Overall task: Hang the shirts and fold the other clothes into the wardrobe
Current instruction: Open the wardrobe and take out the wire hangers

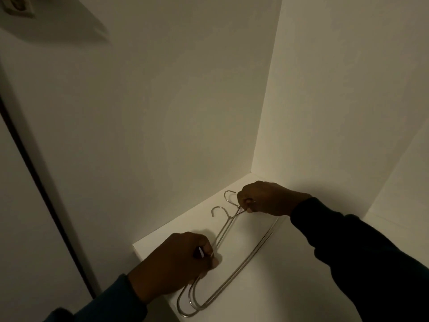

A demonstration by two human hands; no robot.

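Observation:
Two thin metal hangers (pixel 246 259) lie stacked on a white wardrobe shelf (pixel 290 275), their hooks pointing toward the back left corner. My left hand (pixel 183 259) pinches the upper wires of the hangers near their left shoulder. My right hand (pixel 267 198) pinches the wire at the neck, just below the farther hook (pixel 229 195). The nearer hook (pixel 218 210) sits free between the two hands. No clothes are in view.
The white back wall (pixel 162 101) and right side panel (pixel 348 89) of the wardrobe close in the shelf. A dark vertical edge (pixel 34 170) runs down the left. The shelf's front corner (pixel 135 248) is near my left wrist.

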